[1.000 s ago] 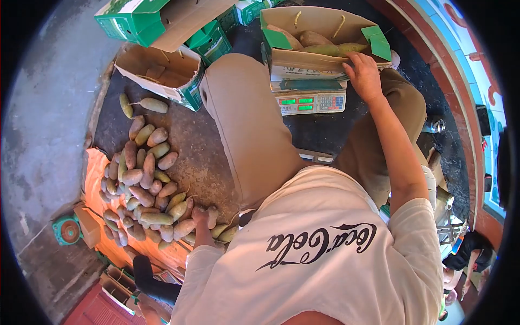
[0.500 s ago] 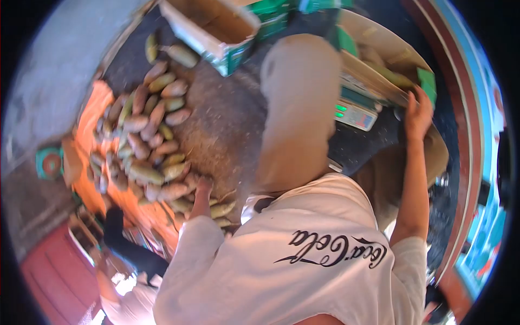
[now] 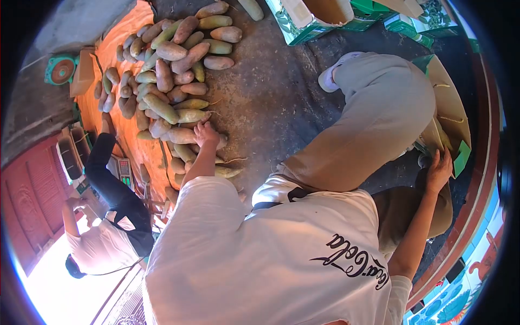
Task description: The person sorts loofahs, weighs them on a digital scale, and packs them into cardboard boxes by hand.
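Observation:
A pile of long green and pinkish-brown radishes [image 3: 165,76] lies on an orange sheet and the dark floor. My left hand [image 3: 206,134] is at its near right side, fingers curled over a radish [image 3: 183,135] that still lies among the others. On my right, an open cardboard box [image 3: 457,116] with green flaps holds at least one or two long radishes, partly hidden. My right hand [image 3: 440,170] grips the near edge of this box. My bent leg covers most of what lies beside the box.
Another open carton [image 3: 303,27] stands at the top, beside green boxes [image 3: 406,27]. A loose radish [image 3: 251,8] lies left of it. Another person [image 3: 108,238] is at lower left, near a scale [image 3: 123,168]. A green round device [image 3: 61,70] sits at far left.
My view has swung, bringing the pile higher and the box lower right. My left hand is now over a radish at the pile's edge. My leg now hides the green-lit scale.

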A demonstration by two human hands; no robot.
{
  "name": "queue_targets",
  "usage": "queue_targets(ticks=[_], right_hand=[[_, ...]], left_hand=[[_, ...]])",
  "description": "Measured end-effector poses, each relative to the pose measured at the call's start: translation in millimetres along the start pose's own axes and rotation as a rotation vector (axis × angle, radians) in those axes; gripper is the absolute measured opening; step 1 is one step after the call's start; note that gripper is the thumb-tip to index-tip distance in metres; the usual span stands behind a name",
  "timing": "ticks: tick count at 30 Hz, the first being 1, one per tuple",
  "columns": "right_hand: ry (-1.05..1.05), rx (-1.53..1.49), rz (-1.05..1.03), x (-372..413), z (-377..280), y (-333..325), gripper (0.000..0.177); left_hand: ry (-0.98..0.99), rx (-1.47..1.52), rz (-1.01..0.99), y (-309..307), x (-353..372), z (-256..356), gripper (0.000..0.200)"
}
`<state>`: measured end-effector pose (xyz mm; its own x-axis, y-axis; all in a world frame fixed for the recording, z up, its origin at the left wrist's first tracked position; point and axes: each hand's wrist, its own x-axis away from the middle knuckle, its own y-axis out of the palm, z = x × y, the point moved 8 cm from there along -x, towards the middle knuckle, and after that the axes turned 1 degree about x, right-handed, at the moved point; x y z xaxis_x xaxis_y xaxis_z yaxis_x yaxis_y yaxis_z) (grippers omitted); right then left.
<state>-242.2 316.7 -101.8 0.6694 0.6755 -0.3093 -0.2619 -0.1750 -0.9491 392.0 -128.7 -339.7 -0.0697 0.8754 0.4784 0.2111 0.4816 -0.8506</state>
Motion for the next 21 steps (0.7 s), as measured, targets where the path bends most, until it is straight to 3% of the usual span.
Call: queue_targets(ticks=[3,6,9,12,13,17,21], right_hand=[[0.008,0.027,-0.002,-1,-1,0,0.035],[0.006,0.052,-0.019,0,5,7,0.035],[0.013,0.107,-0.019,-1,4,8,0.035],[0.017,0.075,-0.036,-2,2,6,0.036],[0.011,0.068,-0.016,-2,-1,3,0.035],[0.048,0.071,0.000,0,-6,-3,0.034],[0.085,0.079,0.036,-1,-10,-8,0.033]], left_hand=[[-0.019,0.002,0.053,-3,-8,-17,0.051],[0.085,-0.028,0.218,-18,-12,-12,0.045],[0.283,-0.334,0.049,-27,-15,18,0.045],[0.348,-0.580,-0.132,-3,-38,27,0.047],[0.310,-0.618,-0.227,-9,-36,32,0.050],[0.354,-0.592,-0.307,5,-52,34,0.057],[0.404,-0.596,-0.276,20,-83,33,0.039]])
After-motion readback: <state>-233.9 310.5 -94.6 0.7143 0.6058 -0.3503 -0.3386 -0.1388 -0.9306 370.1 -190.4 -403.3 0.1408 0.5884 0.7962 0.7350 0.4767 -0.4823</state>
